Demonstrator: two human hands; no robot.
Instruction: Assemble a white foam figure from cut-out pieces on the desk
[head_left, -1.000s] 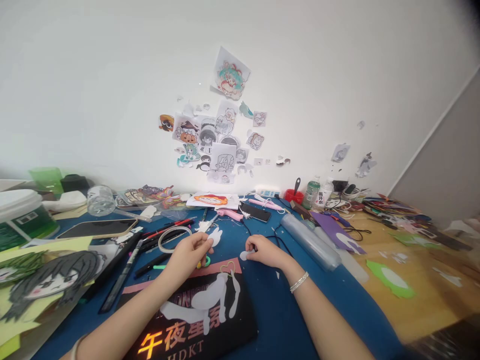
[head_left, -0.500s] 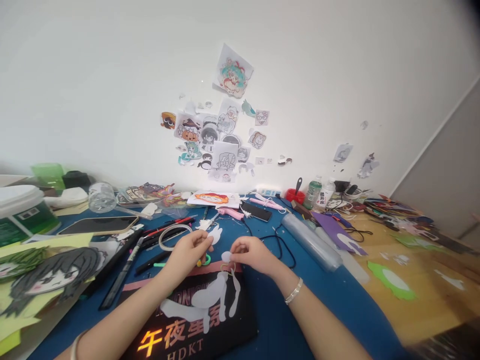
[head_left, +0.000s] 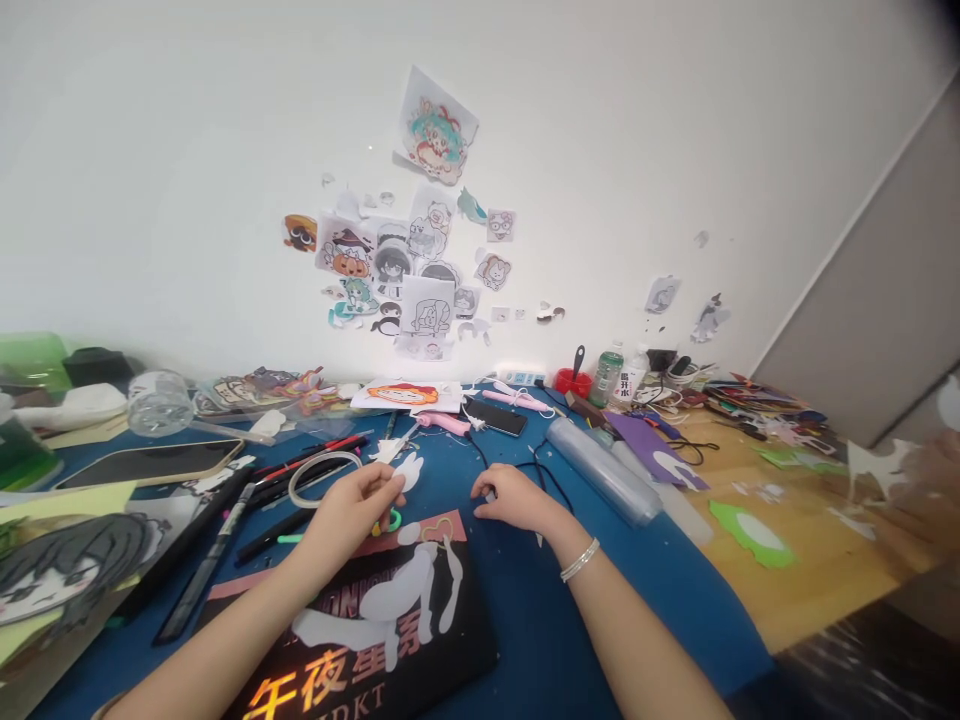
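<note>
My left hand [head_left: 360,500] pinches a white, rabbit-like cut-out [head_left: 409,473] between thumb and fingers, left of centre. My right hand [head_left: 516,500] is closed above the blue table covering, its fingers curled round a small white cut-out piece, mostly hidden. A pale tip [head_left: 540,540] shows under that palm. Below my hands lies a black printed bag [head_left: 450,645] with a pink band and orange characters. Several white cut-out shapes [head_left: 397,597] rest on it. A green ring-like piece [head_left: 394,520] is beside my left fingers.
Pens [head_left: 206,565], a white ring [head_left: 304,485] and a phone [head_left: 150,462] lie left. A clear plastic roll [head_left: 604,472], purple sheet [head_left: 652,450] and bottles [head_left: 608,375] stand or lie right. At far right, a person's blurred hand is near a white cut-out [head_left: 879,470].
My right hand has moved right, away from the bag, carrying its small white piece. My left hand still holds its cut-out. The view has turned right, and another person's hand appears at right.
</note>
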